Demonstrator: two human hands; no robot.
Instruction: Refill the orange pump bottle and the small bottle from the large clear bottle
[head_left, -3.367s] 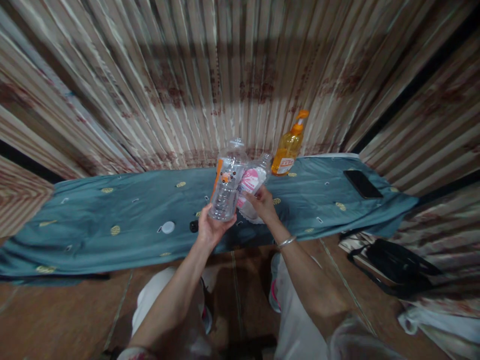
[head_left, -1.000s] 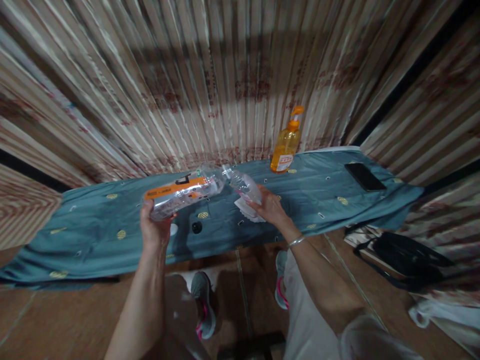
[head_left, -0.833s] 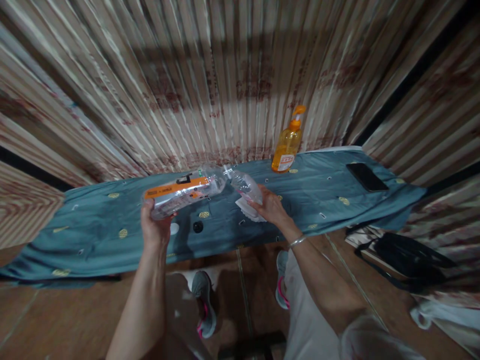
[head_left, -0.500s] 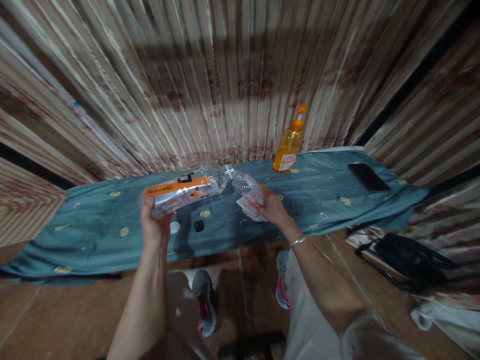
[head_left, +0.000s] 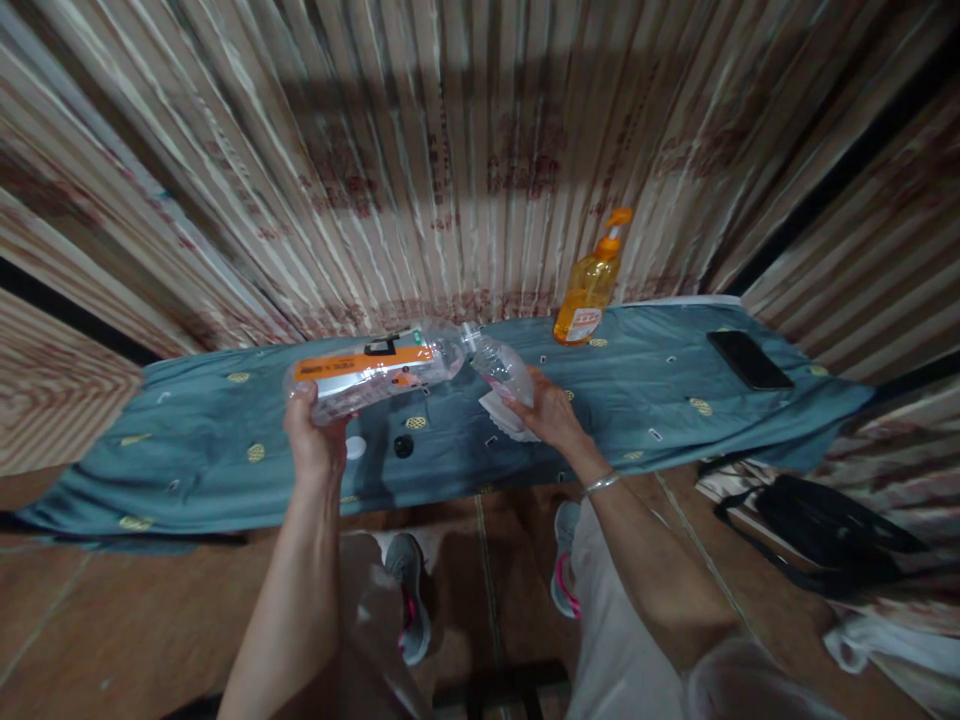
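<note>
Left hand (head_left: 315,445) grips the big clear bottle (head_left: 375,372), tipped flat, its mouth at the small bottle (head_left: 504,368) clutched in the right hand (head_left: 551,415) over the counter (head_left: 225,470). Pouring looks underway, caps (head_left: 354,447) off on the cloth. Versus 3.4 s back: big bottle was upright.

Striped curtains (head_left: 480,150), brown tiled floor (head_left: 112,630)

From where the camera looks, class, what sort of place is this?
Probably a room in a home: a curtain hangs behind a cloth spread over a low surface, with a soap bottle and phone on it.
</note>
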